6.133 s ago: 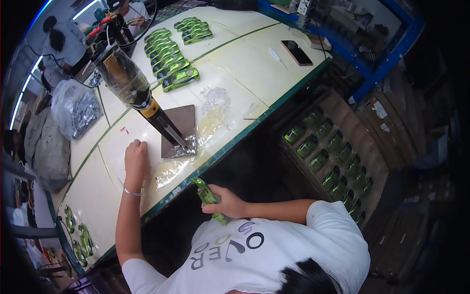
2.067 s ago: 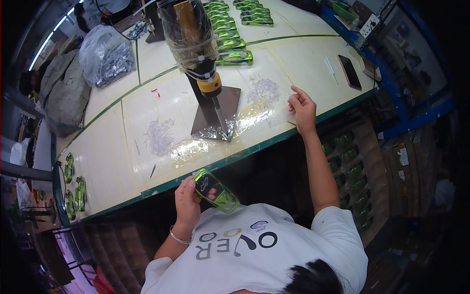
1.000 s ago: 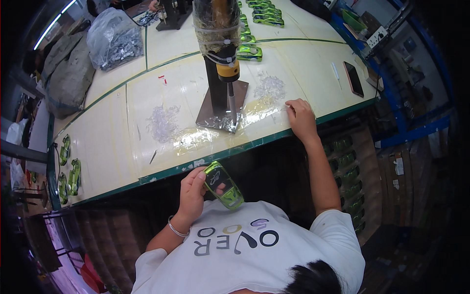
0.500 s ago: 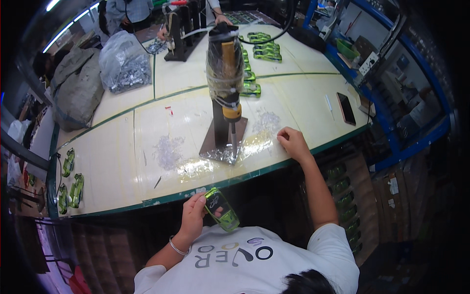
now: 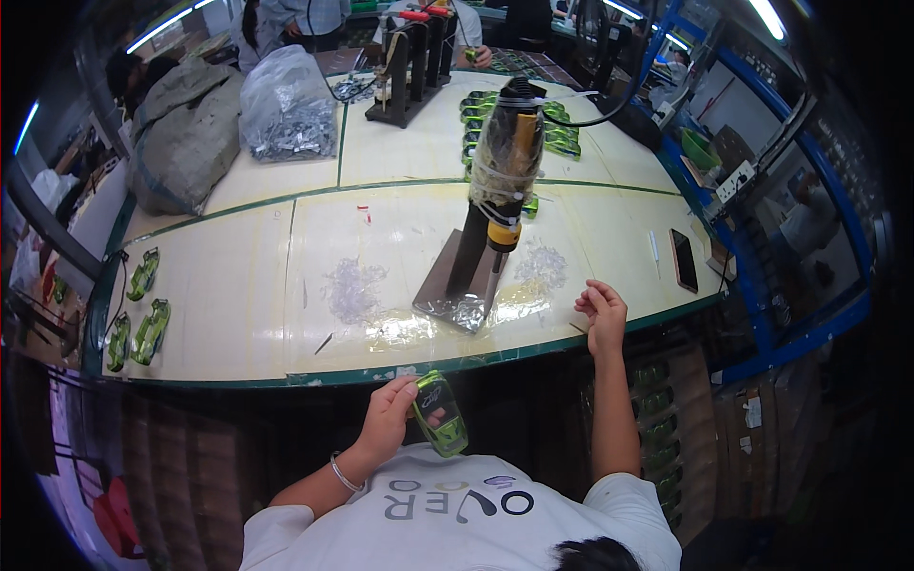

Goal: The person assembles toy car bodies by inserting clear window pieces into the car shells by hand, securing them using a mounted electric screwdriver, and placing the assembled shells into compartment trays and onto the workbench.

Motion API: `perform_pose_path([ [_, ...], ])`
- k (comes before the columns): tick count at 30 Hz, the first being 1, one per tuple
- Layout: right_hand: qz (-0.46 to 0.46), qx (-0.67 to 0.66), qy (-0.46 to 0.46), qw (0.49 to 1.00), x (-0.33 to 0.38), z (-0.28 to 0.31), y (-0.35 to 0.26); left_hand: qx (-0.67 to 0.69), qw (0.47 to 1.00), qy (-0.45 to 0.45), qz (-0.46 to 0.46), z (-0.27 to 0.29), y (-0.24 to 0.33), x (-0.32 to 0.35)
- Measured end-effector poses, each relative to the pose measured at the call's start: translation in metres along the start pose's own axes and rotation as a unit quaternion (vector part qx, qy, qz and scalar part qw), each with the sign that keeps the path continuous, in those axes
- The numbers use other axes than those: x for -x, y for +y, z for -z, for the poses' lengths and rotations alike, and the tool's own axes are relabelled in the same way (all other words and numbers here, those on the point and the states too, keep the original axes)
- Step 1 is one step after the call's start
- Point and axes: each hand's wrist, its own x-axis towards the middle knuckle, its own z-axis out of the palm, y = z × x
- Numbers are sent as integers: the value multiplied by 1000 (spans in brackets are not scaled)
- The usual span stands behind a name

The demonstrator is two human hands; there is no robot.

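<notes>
My left hand (image 5: 388, 416) grips a green toy car body shell (image 5: 440, 415) with dark windows by its upper end, below the table's front edge. Over that edge, my right hand (image 5: 606, 316) has thumb and fingers pressed together. Whatever may be between them is too small to make out. Beyond this hand lies a pile of small clear plastic bits (image 5: 543, 268). A second clear pile (image 5: 355, 290) is further left. Between the piles stands a plastic-wrapped tool (image 5: 509, 176) with a yellow collar, its metal tip pointing down at a stand plate (image 5: 446, 285).
Several green car shells (image 5: 150, 331) sit at the table's left end, more (image 5: 562, 143) behind the tool. A bag of metallic parts (image 5: 290, 109) and a grey sack (image 5: 186, 138) stand far left. A phone (image 5: 684, 260) lies right. A co-worker's hand (image 5: 481, 57) is across the table.
My right hand has drawn back from the clear bits toward the table's front edge. My left hand still holds the car shell, nearly unmoved. The view has shifted, showing more of the far side.
</notes>
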Motion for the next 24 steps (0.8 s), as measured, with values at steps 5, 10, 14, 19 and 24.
perform_pose_path([
  [5, -16, -24, -20, 999, 18, 0, 3, -10, 1000, -28, 8, 3, 0, 2],
  [10, -40, -53, -1, 998, 39, -4, -4, 14, 999, -46, 13, 2, 2, 6],
  [14, -107, -135, -13, 985, 63, -15, -12, -1, 998, -62, 2, -1, 8, 5],
  [19, -164, -166, -158, 960, 99, -51, -29, -27, 992, -111, -46, -7, 22, -2],
  [24, -120, -68, -288, 948, 123, -85, -35, -70, 988, -131, -51, -17, 36, -2],
])
